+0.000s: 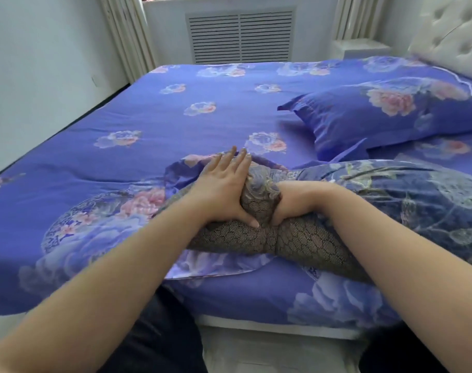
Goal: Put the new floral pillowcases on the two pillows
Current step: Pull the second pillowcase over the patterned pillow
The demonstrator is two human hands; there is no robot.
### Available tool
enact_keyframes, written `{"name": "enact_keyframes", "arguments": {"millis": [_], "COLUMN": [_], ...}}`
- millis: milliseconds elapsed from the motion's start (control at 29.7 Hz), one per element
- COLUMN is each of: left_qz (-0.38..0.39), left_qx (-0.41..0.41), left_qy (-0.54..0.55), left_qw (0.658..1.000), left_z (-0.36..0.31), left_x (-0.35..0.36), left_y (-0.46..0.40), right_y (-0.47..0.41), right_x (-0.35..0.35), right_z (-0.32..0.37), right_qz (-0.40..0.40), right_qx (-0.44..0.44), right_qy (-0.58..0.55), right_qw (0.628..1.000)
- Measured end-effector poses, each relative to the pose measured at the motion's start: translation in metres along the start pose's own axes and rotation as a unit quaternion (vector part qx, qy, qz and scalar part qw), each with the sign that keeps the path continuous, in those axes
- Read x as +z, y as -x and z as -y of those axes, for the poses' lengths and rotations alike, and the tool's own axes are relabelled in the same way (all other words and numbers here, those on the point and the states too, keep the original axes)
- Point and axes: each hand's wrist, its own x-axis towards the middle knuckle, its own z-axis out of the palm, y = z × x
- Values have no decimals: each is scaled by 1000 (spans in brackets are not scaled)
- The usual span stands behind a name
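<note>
Both forearms reach over the bed edge. Left hand (224,189) lies flat, fingers straight, pressing the second pillow (391,200); right hand (291,204) clenches its dark lace-patterned end. New floral pillowcase (100,224) lies flat alongside, apparently empty. Soft, light, compressible: take by corners. Beyond, cased pillow (391,117) rests near the headboard (453,30).

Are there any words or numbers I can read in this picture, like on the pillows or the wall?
None: no words, numbers or labels show anywhere.
The pillow, the pillowcase and the sheet carry only flower prints.
The dark pillow under the left hand and right hand has only a net pattern.
The wall vent has only slats.
</note>
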Motion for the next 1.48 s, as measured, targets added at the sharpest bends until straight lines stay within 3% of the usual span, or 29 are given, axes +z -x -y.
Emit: {"name": "enact_keyframes", "arguments": {"millis": [101, 202, 269, 336, 404, 471, 605, 740, 975, 1177, 1312, 1480], "left_qz": [147, 207, 178, 143, 114, 81, 13, -7, 10, -26, -32, -119], "left_qx": [14, 7, 6, -10, -32, -40, -66, -90, -83, -34, -62, -68], "left_qy": [51, 78, 85, 93, 74, 31, 18, 29, 24, 27, 154, 221], "left_qw": [988, 975, 980, 985, 990, 995, 998, 995, 996, 999, 986, 966], "left_z": [8, 2, 6, 11, 7, -1, -5, -11, -17, -20, -28, -46], "left_x": [1, 13, 19, 24, 30, 37, 48, 50, 47, 35, 10, -26], "left_y": [-44, -66, -74, -74, -68, -59, -37, -24, -17, -4, -1, -28], "right_y": [9, 7, 1, -9, -25, -45, -71, -69, -60, -27, -7, 14], "right_x": [12, 17, 16, 15, 13, 8, -4, -1, 9, 5, -24, -80], "right_z": [-8, -9, -5, 3, 12, 17, 7, -10, -13, -12, -6, -12], "right_qz": [7, -12, -64, -109, -100, -36, 73, 73, 69, -23, -58, -79], "right_qx": [37, 78, 107, 112, 109, 115, 74, 2, 6, -47, -59, -25], "right_qy": [-4, 28, 51, 148, 266, 319, 286, 237, 183, 154, 223, 296], "right_qw": [999, 997, 991, 977, 953, 940, 952, 969, 981, 987, 971, 952]}}
